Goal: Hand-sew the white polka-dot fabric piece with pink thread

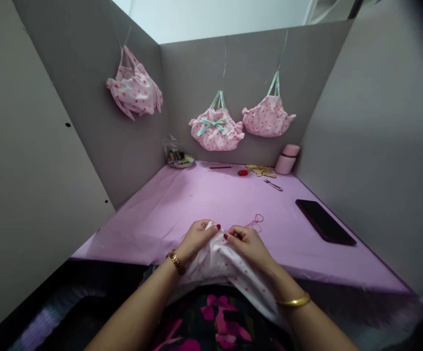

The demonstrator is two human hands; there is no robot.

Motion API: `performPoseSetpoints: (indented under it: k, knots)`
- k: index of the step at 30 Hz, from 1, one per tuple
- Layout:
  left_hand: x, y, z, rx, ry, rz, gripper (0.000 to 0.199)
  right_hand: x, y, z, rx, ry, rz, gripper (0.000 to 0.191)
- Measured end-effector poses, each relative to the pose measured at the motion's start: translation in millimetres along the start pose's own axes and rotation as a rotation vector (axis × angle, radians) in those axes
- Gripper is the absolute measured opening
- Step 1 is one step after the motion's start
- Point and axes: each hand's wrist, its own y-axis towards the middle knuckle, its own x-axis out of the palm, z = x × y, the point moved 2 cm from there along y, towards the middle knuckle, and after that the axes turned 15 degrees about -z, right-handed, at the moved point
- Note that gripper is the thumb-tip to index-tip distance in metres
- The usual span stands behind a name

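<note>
A white cloth with small pink dots drapes from the table's front edge over my lap. My left hand pinches its upper edge between thumb and fingers. Close beside it on the right, my right hand is closed with thumb and fingertips together at the same edge. Whether a needle sits in those fingers is too small to make out. A loop of red thread lies on the table just beyond my right hand.
The table has a pink cover. On it lie a phone, thread snips, a red thread spool, a red pencil-like stick, a pink flask and a basket. Dotted fabric bags hang on grey partitions.
</note>
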Motion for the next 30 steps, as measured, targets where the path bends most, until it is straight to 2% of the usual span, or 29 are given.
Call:
performPoseSetpoints:
  k: [2,6,10,16,22,30]
  knots:
    - [-0.3,-0.1,0.0,0.012,0.016,0.012,0.029,-1.3,-1.3,-1.8,0.004,-0.003,0.055,0.015]
    - [0.1,-1.0,0.8,0.024,0.049,0.030,0.031,-3.1,-5.4,-11.4,-0.015,0.004,0.168,0.018]
    - [0.1,-0.4,1.4,0.014,0.084,0.035,0.030,5.8,-6.2,-13.5,-0.018,-0.015,0.111,0.019]
    - [-1.3,0.2,-0.1,0.002,0.120,0.040,0.026,13.8,-6.8,-3.4,-0.017,-0.060,0.194,0.016]
    - [-1.5,0.8,-0.7,0.004,0.135,0.047,0.024,15.7,-8.1,-7.4,-0.046,-0.065,0.151,0.022]
    - [-0.3,-1.2,2.7,-0.002,0.133,0.052,0.023,17.8,-5.8,-3.0,-0.075,-0.059,0.157,0.021]
